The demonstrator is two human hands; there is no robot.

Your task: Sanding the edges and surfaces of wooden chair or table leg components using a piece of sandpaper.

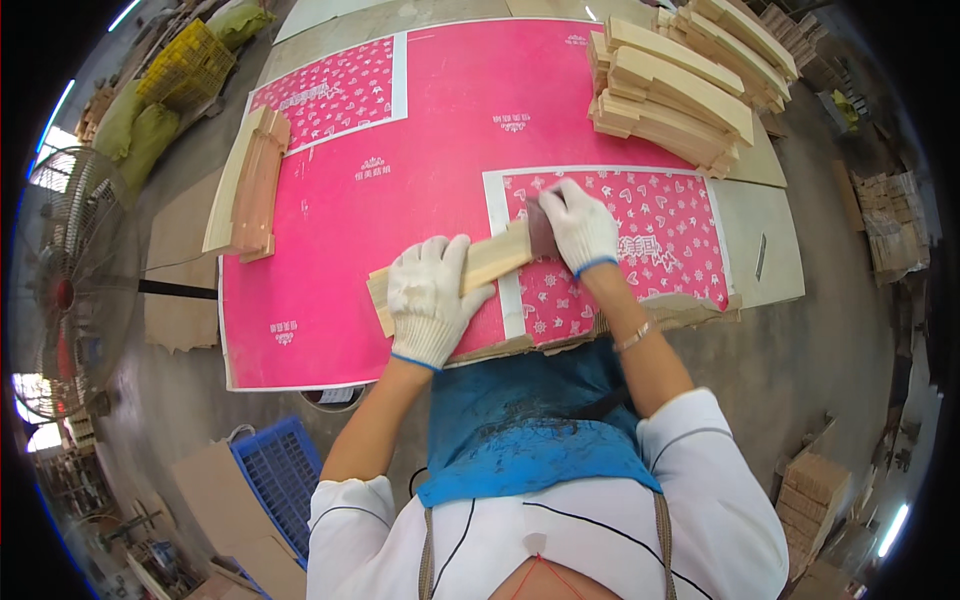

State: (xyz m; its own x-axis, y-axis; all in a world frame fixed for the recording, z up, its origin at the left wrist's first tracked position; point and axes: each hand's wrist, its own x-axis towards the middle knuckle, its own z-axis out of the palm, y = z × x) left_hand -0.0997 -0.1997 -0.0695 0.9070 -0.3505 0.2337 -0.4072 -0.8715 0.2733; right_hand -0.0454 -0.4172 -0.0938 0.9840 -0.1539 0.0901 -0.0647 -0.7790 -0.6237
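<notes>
A pale wooden slat (492,262) lies flat on the pink sheet covering the table (440,130). My left hand (430,298), in a white knit glove, presses down on the slat's near end. My right hand (582,226), also gloved, grips a small dark sanding block (541,224) and holds it against the slat's far end. Both forearms come up from the lower edge over a blue apron (530,425).
A big stack of wooden slats (680,95) fills the far right of the table. A smaller pile of curved slats (252,180) sits at the left edge. A standing fan (65,285) is on the left, a blue crate (280,475) on the floor, and stacked wood blocks (812,495) at right.
</notes>
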